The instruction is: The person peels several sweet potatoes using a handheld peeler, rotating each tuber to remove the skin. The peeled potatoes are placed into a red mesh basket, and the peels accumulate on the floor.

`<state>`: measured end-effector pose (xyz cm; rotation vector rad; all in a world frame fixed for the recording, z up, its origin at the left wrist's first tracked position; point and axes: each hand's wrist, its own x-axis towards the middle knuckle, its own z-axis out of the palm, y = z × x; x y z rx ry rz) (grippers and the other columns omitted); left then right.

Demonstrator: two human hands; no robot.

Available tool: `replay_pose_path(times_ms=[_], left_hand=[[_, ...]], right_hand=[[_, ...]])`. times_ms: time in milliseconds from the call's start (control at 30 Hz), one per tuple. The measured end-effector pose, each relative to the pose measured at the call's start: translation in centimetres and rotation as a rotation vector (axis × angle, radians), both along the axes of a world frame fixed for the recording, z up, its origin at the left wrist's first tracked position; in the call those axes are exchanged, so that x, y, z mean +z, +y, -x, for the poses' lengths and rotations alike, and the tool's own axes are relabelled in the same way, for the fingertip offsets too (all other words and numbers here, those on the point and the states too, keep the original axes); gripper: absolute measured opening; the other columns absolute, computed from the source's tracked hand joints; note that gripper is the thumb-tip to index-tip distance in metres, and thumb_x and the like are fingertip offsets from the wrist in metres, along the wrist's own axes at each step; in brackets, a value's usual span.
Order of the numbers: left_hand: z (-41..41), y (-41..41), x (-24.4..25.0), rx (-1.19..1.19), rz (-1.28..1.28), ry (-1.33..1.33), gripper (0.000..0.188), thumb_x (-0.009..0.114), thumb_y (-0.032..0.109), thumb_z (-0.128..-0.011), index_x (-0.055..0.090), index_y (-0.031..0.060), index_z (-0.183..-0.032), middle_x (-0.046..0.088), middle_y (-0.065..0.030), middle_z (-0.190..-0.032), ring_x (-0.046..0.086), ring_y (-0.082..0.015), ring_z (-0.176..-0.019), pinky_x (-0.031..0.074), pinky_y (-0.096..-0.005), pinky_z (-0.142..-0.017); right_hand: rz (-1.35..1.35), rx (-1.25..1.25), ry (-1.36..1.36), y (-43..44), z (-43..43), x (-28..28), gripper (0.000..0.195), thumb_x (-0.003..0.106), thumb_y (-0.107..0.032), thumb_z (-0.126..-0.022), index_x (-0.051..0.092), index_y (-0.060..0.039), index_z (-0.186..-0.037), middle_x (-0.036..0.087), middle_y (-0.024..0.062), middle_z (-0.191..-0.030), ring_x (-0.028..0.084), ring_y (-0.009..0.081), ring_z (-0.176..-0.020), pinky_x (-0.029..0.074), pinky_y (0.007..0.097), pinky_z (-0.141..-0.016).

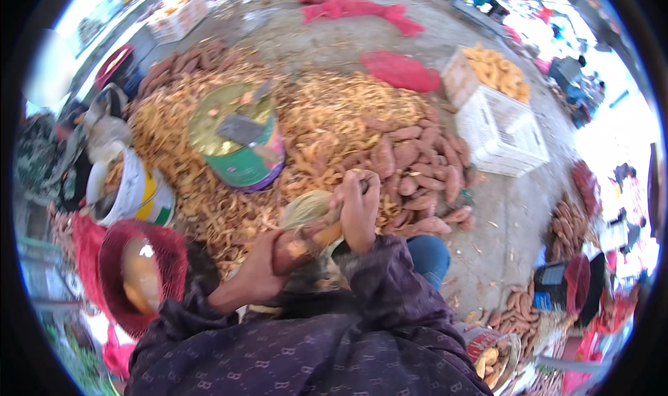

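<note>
My left hand (257, 272) grips the near end of a partly peeled sweet potato (293, 250), tilted up toward the right. At its far end my right hand (360, 208) is closed around the dark handle of a hand tool (364, 187), probably a peeler; its blade is hidden or blurred. Beyond the hands lies a wide heap of sweet potato peelings (344, 98). Unpeeled sweet potatoes (425, 161) are piled to the right of my right hand. An upturned metal drum (235, 161) rises from the peelings, with a dark flat blade or slab (240, 129) on top.
On the right stand a white plastic crate (501, 135) and a crate of peeled sweet potatoes (496, 72). A white bucket (130, 187) and a red mesh-lined container (172, 260) holding water are at left. Red mesh sacks (399, 71) lie on the concrete floor; people work at far right.
</note>
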<state>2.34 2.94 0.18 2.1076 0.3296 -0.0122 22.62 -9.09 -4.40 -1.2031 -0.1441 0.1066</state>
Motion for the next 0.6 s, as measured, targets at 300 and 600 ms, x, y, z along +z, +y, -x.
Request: replay_pose_path(times_ms=[300, 600], left_hand=[[0.1, -0.1, 0.5, -0.013, -0.208, -0.185, 0.065, 0.068, 0.002, -0.072, 0.04, -0.0013, -0.13, 0.046, -0.0229, -0.121, 0.047, -0.0405, -0.113, 0.04, -0.0419, -0.098], [-1.2, 1.9, -1.3, -0.029, 0.847, 0.277, 0.083, 0.08, 0.012, -0.073, 0.036, 0.0037, -0.142, 0.059, -0.0095, -0.11, 0.06, -0.017, -0.096, 0.051, -0.0298, -0.08]], right_hand=[[-0.226, -0.205, 0.245, -5.0, -2.3, 1.9, 0.022, 0.058, -0.019, -0.097, 0.038, -0.0105, -0.101, 0.047, 0.002, -0.066, 0.046, 0.0114, -0.052, 0.042, 0.0254, -0.048], [-0.498, 0.182, 0.316, -0.6, 1.9, 1.0, 0.014, 0.053, -0.012, -0.098, 0.04, -0.0134, -0.098, 0.045, 0.0005, -0.076, 0.044, 0.0096, -0.062, 0.043, 0.0274, -0.055]])
